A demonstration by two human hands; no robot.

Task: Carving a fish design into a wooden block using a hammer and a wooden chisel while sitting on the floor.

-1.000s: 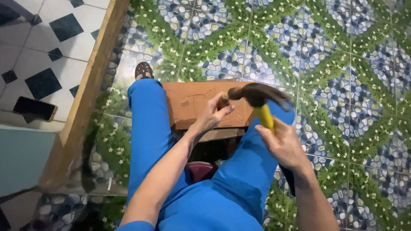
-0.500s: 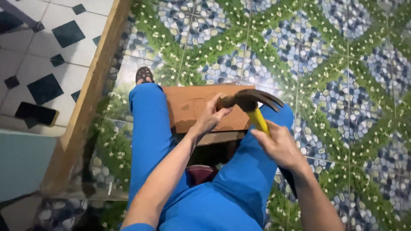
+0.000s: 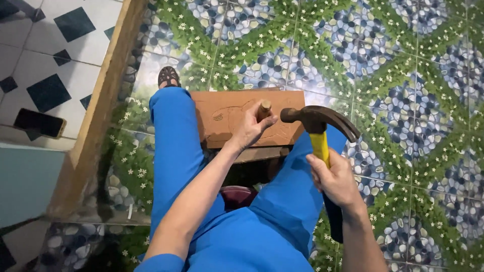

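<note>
Gripping chisel [image 3: 264, 109] upright on wooden board [image 3: 227, 118], left hand [image 3: 250, 130]; right hand [image 3: 335, 179] fisted around hammer [image 3: 318, 126].

The person wears bright blue trousers [image 3: 174, 146] covering both legs, smooth cloth with soft folds near the knees, and a top of the same bright blue, its short sleeve [image 3: 161, 263] ending above the elbow. Both forearms are bare, and neither of the hands [image 3: 250, 128] has a glove. One foot wears a dark brown sandal [image 3: 168, 76] with a cut-out pattern.
</note>
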